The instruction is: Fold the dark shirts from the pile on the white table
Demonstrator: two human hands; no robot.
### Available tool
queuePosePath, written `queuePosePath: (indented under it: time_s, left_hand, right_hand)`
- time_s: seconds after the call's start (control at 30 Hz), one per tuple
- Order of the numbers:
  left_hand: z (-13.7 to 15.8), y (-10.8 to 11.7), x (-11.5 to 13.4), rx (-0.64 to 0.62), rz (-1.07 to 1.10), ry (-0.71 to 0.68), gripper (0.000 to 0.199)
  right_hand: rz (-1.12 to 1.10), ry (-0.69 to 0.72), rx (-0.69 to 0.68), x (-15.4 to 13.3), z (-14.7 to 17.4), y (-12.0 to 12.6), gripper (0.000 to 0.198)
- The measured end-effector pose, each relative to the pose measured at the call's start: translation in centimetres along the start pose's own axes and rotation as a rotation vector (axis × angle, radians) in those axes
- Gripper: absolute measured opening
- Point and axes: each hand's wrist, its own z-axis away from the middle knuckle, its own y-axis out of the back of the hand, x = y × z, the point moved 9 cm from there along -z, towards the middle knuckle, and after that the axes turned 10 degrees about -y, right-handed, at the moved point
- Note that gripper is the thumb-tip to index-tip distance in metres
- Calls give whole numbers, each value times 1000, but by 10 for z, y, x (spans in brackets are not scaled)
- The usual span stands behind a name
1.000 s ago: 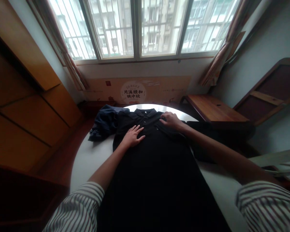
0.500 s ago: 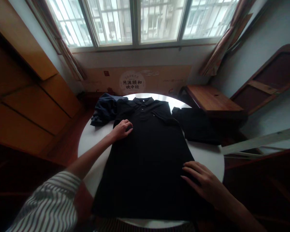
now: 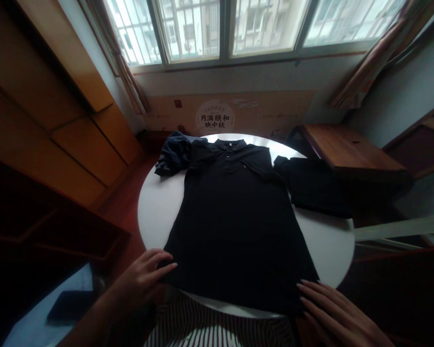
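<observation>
A black polo shirt (image 3: 235,226) lies spread face up on the round white table (image 3: 152,207), its collar at the far side and its hem near me. At the lower left side of the shirt, my left hand (image 3: 148,272) has fingers and thumb around a bit of the fabric by the hem. My right hand (image 3: 338,308) rests at the lower right hem corner, its fingers stretched out over the cloth and nothing gripped.
A crumpled dark blue garment (image 3: 175,154) sits at the table's far left. Folded black cloth (image 3: 314,185) lies along the right edge. A wooden desk (image 3: 350,149) stands beyond, and a dark flat object (image 3: 70,307) rests on a pale surface at lower left.
My left hand has come down from the shirt's upper left to its lower left edge. My right hand has shifted down to the hem corner. The view has turned slightly left.
</observation>
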Motion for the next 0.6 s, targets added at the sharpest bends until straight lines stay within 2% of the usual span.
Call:
queuePosePath:
  time_s: [0.07, 0.17, 0.3, 0.43, 0.6]
  left_hand:
    - [2, 3, 3, 38, 11, -22, 45]
    - [-6, 12, 8, 92, 54, 0, 43]
    - [-21, 23, 18, 171, 58, 108, 35]
    - [-30, 19, 24, 175, -46, 224, 15]
    - [-28, 11, 17, 221, -100, 261, 14]
  right_hand:
    - [12, 49, 10, -7, -6, 3, 30]
    - [-2, 45, 31, -13, -15, 2, 32]
    - [-28, -85, 122, -5, -15, 2, 31]
    - [-58, -236, 223, 13, -11, 9, 26]
    - [-14, -182, 220, 10, -18, 12, 23]
